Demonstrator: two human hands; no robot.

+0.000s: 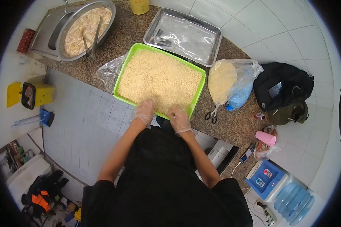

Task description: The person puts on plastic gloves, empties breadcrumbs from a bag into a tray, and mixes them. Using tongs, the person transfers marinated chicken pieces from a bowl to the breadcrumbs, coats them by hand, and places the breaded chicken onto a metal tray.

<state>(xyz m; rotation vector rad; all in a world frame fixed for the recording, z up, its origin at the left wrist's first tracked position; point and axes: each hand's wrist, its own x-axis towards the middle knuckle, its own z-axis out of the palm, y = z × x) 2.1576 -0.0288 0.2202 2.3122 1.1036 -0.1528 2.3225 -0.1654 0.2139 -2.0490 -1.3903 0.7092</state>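
Note:
A bright green tray (pixel 125 70) is heaped with pale, coarse breadcrumbs (pixel 163 75). Both my hands wear clear plastic gloves and are at the tray's near side. My left hand (pixel 144 111) reaches over the rim into the crumbs, its fingers smeared and partly hidden. To its right, my right hand (pixel 180 118) has curled fingers at the crumbs' near edge; what they hold, if anything, is hidden. Beyond the tray lies a shallow metal tray (pixel 182 36). At upper left, a big metal bowl (pixel 110 30) contains pieces in creamy liquid, with tongs (pixel 97 34) leaning in it.
Right of the tray are a bag of crumbs (pixel 221 81), a blue bag (pixel 240 96), scissors (pixel 211 116) and a black bag (pixel 282 85). A pink cup (pixel 265 139) and a water dispenser (pixel 266 181) are at lower right. The granite counter (pixel 231 126) ends near my body.

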